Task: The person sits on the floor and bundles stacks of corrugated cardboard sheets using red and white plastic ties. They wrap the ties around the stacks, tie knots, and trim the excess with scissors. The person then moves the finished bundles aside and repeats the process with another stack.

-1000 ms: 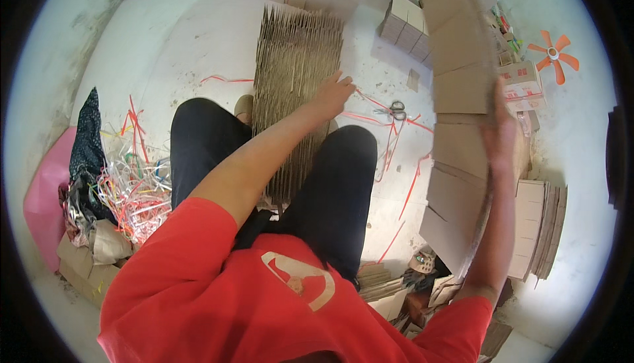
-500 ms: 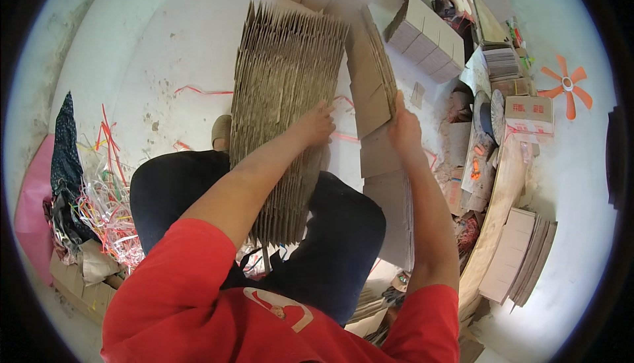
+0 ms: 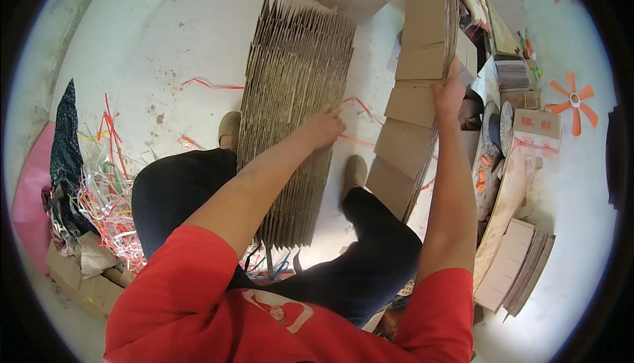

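Between my legs stands a tall stack of flattened cardboard pieces (image 3: 290,72), packed tightly on edge with their ragged brown edges facing up. My left hand (image 3: 323,127) rests on the right side of this stack, fingers slightly bent and apart. To the right, my right hand (image 3: 449,94) grips the outer edge of a long bundle of cardboard sheets (image 3: 413,102). The bundle's flat, overlapping panels face left, and it leans away from the stack with a gap between them. My right thumb shows along its edge; the other fingers are partly hidden.
Tangled plastic strapping (image 3: 112,211) lies at the left beside a dark cloth (image 3: 65,158). Red strap pieces (image 3: 211,84) are on the pale floor. At right are a cardboard box (image 3: 536,129), an orange fan (image 3: 574,101), a wooden board (image 3: 505,211) and folded cardboard (image 3: 518,264).
My right hand has carried the bundle of cardboard sheets to the right and farther away, widening the gap. My right knee has swung right, uncovering a shoe. My left hand has stayed on the stack.
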Demonstrator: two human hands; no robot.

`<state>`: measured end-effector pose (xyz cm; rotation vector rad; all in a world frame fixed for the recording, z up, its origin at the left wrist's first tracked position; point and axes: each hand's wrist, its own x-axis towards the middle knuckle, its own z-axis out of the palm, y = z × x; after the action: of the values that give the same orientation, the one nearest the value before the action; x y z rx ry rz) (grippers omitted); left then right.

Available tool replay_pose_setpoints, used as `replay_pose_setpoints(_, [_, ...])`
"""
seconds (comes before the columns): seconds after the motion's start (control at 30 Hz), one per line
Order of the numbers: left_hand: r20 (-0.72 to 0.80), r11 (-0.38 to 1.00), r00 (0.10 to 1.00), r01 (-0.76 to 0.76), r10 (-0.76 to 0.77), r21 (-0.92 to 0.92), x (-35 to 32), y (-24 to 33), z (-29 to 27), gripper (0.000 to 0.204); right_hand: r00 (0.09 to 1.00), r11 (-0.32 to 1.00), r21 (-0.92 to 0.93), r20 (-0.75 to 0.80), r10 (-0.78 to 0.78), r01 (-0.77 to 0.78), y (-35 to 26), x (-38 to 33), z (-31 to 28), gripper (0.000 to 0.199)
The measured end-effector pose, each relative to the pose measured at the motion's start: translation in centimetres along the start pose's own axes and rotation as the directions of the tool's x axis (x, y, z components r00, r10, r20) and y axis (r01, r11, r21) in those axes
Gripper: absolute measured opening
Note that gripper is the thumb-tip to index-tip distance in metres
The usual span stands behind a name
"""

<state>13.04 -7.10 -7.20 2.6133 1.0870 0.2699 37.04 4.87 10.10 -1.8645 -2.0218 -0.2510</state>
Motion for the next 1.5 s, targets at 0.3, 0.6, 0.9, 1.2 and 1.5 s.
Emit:
replay_pose_setpoints(0.3, [0.068, 0.994, 0.995, 0.076, -0.071, -0.074, -0.8, 0.0, -1.0, 0.023, 0.965, 0.933, 0.247, 0.043, 0.259, -0.262, -4.9, -9.3, 3.8, 0.072])
replay_pose_setpoints(0.6, [0.042, 0.997, 0.998, 0.056, -0.054, -0.05, -0.7, -0.2, -0.7, 0.03, 0.876, 0.927, 0.165, 0.415, 0.245, -0.337, -9.2, -20.8, 7.4, 0.081])
replay_pose_setpoints(0.9, [0.049, 0.998, 0.997, 0.059, -0.057, -0.029, -0.4, 0.3, -0.9, 0.024, 0.885, 0.949, 0.139, 0.42, 0.203, -0.284, -8.9, -20.1, 10.4, 0.084])
replay_pose_setpoints(1.2, [-0.028, 1.0, 0.999, 0.017, -0.018, -0.011, -0.4, 0.0, -0.4, 0.014, 0.901, 0.914, 0.297, 0.412, 0.137, -0.275, -9.1, -21.4, 13.4, 0.083])
replay_pose_setpoints(1.5, [-0.108, 0.996, 0.993, 0.028, -0.038, -0.086, -0.5, 0.1, -0.7, 0.027, 0.93, 0.863, 0.446, 0.359, 0.071, -0.238, -8.8, -21.9, 13.9, 0.073])
